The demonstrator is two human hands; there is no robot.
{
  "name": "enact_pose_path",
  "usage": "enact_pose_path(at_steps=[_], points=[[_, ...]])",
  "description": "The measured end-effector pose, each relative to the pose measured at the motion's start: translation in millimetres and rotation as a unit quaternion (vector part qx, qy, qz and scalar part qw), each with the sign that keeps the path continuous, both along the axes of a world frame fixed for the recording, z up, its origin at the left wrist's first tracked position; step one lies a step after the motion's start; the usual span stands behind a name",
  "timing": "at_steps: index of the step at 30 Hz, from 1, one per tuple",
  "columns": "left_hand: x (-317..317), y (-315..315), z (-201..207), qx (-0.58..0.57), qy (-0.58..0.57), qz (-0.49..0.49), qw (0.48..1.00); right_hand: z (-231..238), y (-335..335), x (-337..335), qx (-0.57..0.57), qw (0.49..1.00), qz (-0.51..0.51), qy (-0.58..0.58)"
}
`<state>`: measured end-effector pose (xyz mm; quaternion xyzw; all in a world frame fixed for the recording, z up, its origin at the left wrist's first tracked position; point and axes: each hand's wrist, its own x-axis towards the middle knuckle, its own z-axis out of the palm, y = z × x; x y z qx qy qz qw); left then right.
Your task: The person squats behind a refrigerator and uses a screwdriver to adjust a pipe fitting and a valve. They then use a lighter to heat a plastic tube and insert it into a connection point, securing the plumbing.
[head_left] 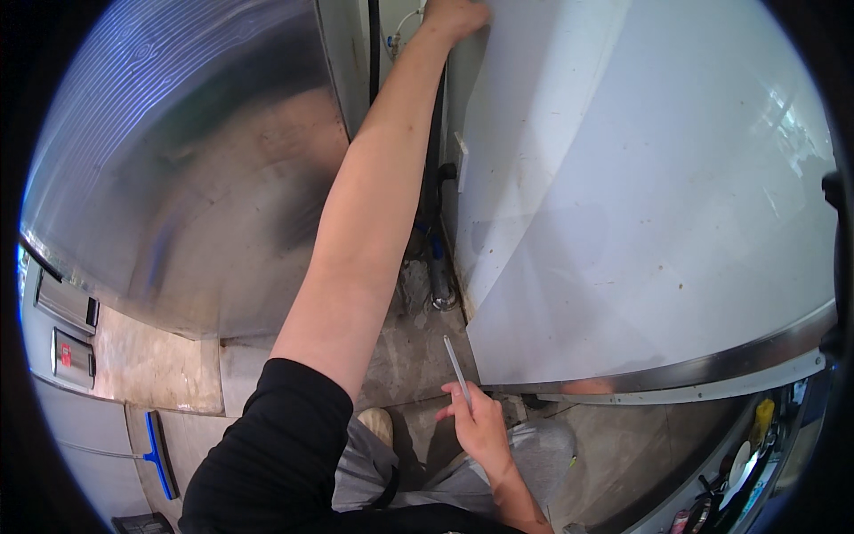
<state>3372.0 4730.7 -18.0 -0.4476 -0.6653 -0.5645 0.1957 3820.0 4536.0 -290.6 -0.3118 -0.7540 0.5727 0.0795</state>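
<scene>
My left hand (455, 16) was stretched far up to the top middle of the frame, its fingers closed over the back edge of the big white appliance (640, 205) that filled the whole right side; the hand was partly cut off by the frame's rim, so I could not tell more of its grip than that. My bare left forearm ran from there down through the centre of the frame to my black sleeve (267, 454) at the bottom left. My right hand (480, 427) sat low in the frame, just right of centre, fingers pinched narrow around a thin grey rod (457, 367), which slanted up and to the left out of my fist toward the lower front corner of the white appliance, close to it though I could not tell whether it touched. A shiny steel cabinet (178, 178) took up the upper left, and between it and the white appliance lay a narrow gap with dark hoses and pipes (436, 231) running down to a grimy floor (409, 347). Below my right hand I saw my grey trousers (534, 454) and the toe of a pale shoe (378, 423). A blue squeegee (160, 454) lay on the floor at the lower left.
</scene>
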Motion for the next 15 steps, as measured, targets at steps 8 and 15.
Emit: enact_pose_path(at_steps=[8,15], points=[[10.1,-6.4,5.6,-0.031,-0.029,0.014,0.999,-4.0,2.1,-1.6,0.003,1.000,0.005,-0.011],[10.1,-5.9,4.9,-0.030,-0.035,0.010,0.999,-7.6,0.9,-3.3,-0.005,1.000,0.000,-0.013]])
